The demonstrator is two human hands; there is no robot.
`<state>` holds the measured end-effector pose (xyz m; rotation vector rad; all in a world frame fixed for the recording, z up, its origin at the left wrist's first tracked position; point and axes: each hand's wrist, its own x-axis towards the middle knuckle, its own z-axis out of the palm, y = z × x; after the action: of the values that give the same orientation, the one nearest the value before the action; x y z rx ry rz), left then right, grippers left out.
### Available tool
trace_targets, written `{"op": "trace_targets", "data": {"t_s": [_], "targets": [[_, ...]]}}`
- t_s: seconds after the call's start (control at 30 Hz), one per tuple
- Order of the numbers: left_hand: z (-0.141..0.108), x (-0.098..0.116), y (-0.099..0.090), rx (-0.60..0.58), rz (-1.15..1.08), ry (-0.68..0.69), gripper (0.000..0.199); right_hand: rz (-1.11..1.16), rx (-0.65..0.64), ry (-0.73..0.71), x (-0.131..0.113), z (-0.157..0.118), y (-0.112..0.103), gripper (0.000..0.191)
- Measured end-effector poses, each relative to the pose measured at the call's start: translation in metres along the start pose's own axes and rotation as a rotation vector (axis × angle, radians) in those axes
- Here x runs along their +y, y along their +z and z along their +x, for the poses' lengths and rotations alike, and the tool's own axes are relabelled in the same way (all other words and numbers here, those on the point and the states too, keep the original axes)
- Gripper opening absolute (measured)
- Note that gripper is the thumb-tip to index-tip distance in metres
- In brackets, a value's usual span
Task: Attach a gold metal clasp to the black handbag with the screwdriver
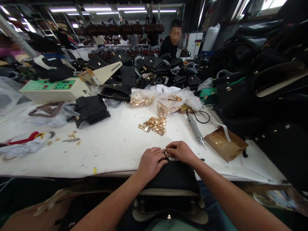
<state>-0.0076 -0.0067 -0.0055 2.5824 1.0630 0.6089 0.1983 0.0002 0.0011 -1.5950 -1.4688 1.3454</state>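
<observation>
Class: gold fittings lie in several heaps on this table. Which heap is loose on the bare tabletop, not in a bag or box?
The loose pile of gold fittings mid-table, just beyond the hands. The other heaps sit in clear plastic bags or the cardboard box.

A crowded workshop lit by long fluorescent ceiling tubes [110, 9]. A wide white worktable [115, 144] fills the middle. Shelving [48, 29] stands far left, and a bright window [274, 4] glows upper right.

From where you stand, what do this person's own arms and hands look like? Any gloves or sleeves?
Both hands are bare: no gloves on the left hand or the right hand. The forearms are uncovered too, with no sleeves, watch or bracelet in view. I can't make out any rings.
</observation>
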Motion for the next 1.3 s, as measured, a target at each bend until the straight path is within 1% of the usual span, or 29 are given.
{"op": "trace_targets", "data": {"t_s": [0.23, 0.43, 0.63, 0.77, 0.87, 1.0, 1.17, 1.3], "targets": [[0.001, 0.000, -0.001, -0.011, -0.044, -0.066, 0.020, -0.115, 0.046, 0.010, -0.007, 0.002, 0.003, 0.018], [0.001, -0.003, 0.001, -0.022, -0.029, -0.031, 0.024, -0.148, 0.042, 0.019, -0.007, 0.006, 0.007, 0.014], [0.002, -0.003, 0.000, -0.040, -0.011, 0.005, 0.020, -0.156, 0.029, 0.014, -0.002, 0.008, 0.007, 0.011], [0.004, 0.000, -0.003, -0.078, 0.015, 0.001, 0.019, -0.172, 0.048, 0.020, -0.001, 0.008, 0.006, 0.011], [0.005, 0.002, -0.005, -0.109, 0.013, -0.017, 0.020, -0.207, 0.047, 0.006, -0.002, 0.006, 0.002, 0.016], [0.005, 0.003, -0.006, -0.119, -0.005, -0.040, 0.018, -0.270, 0.094, -0.010, -0.002, 0.003, -0.003, 0.016], [0.006, 0.004, -0.007, -0.112, -0.004, -0.046, 0.018, -0.445, 0.160, -0.034, 0.000, 0.003, 0.002, 0.015], [0.006, 0.004, -0.007, -0.102, 0.005, -0.035, 0.019, -0.450, 0.189, -0.041, 0.001, 0.001, 0.005, 0.015]]}}
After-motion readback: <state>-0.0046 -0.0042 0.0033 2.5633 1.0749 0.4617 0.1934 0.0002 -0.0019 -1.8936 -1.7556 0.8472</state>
